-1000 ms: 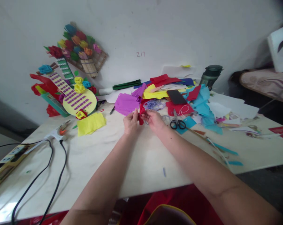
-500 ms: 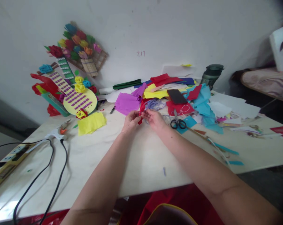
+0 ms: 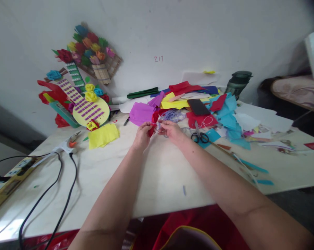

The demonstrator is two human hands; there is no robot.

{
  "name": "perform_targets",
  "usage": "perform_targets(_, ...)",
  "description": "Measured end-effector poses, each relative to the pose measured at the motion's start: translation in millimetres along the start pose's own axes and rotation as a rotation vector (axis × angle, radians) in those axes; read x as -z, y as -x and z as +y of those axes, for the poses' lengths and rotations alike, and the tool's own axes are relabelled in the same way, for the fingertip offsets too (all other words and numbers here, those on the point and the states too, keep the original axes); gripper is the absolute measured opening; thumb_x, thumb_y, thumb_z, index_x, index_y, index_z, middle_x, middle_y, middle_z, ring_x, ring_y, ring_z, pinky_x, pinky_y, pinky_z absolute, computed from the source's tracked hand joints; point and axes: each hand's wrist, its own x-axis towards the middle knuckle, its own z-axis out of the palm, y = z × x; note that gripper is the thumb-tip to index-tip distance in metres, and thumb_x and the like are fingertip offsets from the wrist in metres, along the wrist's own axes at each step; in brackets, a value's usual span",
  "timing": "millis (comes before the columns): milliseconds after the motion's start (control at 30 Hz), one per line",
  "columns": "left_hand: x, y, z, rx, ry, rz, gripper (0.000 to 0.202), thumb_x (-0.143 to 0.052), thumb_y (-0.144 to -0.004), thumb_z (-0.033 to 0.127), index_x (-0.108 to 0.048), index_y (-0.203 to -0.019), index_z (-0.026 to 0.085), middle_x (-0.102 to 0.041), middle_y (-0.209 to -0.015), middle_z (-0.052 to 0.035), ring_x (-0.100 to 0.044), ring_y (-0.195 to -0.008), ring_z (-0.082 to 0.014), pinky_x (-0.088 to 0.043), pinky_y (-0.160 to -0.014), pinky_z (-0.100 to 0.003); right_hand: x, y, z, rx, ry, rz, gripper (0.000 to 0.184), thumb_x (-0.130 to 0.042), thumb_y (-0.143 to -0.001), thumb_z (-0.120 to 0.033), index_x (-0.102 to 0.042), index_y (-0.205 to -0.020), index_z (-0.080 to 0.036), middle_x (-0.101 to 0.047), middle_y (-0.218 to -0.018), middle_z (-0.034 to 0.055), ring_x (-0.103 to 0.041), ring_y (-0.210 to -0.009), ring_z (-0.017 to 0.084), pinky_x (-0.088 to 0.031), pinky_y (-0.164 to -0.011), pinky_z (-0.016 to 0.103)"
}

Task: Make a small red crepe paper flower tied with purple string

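My left hand (image 3: 142,136) pinches a gathered piece of red crepe paper (image 3: 154,117), which stands up and shows below the fingertips. Close beside it, my right hand (image 3: 171,132) has its thumb and fingertips together on what looks like a fine lavender yarn strand at the red paper; the exact grip is too small to see clearly. Just behind the hands lies a loose tangle of lavender yarn (image 3: 174,115). A purple paper sheet (image 3: 139,114) is beyond my left hand. Black-handled scissors (image 3: 200,137) lie right of my right hand.
Coloured paper scraps (image 3: 228,119), a phone (image 3: 198,107) and a dark bottle (image 3: 239,84) line the back right. Left are yellow paper (image 3: 104,135), a paper-flower guitar (image 3: 90,113), a glue gun (image 3: 68,144) with cords, and a power strip (image 3: 12,184).
My hands have drawn slightly apart, showing more of the red paper between them. My left hand has turned a little. The whole view has shifted slightly.
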Motion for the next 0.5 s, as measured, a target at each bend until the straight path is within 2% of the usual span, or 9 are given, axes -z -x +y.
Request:
perform_targets(133, 0.8, 1.7, 4.1, 0.051, 0.055, 0.004, 0.010, -0.055, -0.062, 0.014, -0.056, -0.072, 0.011, -0.059, -0.060, -0.0042, -0.052, -0.055, -0.0102, -0.037, -0.051, -0.021, 9.3, -0.5, 0.4, -0.086, 0.185, -0.142, 0.012, -0.063, -0.068, -0.022, -0.053, -0.069, -0.016, -0.057, -0.058, -0.0020, -0.056, -0.046, 0.012, -0.049, -0.048, 0.027)
perform_targets(267, 2.0, 2.2, 4.4, 0.116, 0.070, 0.020, 0.010, -0.054, -0.063, 0.015, -0.056, -0.071, 0.011, -0.059, -0.060, -0.0051, -0.052, -0.054, -0.0101, -0.036, -0.049, -0.020, 15.2, -1.7, 0.8, -0.085, 0.253, -0.178, 0.016, -0.064, -0.068, -0.028, -0.052, -0.072, -0.017, -0.059, -0.065, -0.0016, -0.055, -0.044, 0.011, -0.048, -0.046, 0.027)
perform_targets(367, 2.4, 1.4, 5.1, 0.122, 0.089, 0.035, 0.008, -0.053, -0.062, 0.013, -0.056, -0.069, 0.011, -0.057, -0.057, -0.0047, -0.051, -0.052, -0.0096, -0.036, -0.048, -0.019, 16.4, -1.4, 0.2, -0.079, 0.283, -0.221, 0.020, -0.064, -0.066, -0.032, -0.050, -0.069, -0.017, -0.056, -0.062, -0.0028, -0.048, -0.041, 0.008, -0.047, -0.045, 0.026)
perform_targets(500, 1.4, 1.4, 8.3, 0.143, 0.181, 0.093, 0.004, -0.052, -0.062, 0.014, -0.054, -0.064, 0.011, -0.054, -0.058, -0.0045, -0.051, -0.053, -0.0099, -0.035, -0.046, -0.019, 15.9, 0.0, -0.8, -0.022, 0.320, -0.274, 0.020, -0.064, -0.066, -0.030, -0.049, -0.063, -0.017, -0.043, -0.050, -0.0071, -0.034, -0.040, 0.005, -0.049, -0.049, 0.026)
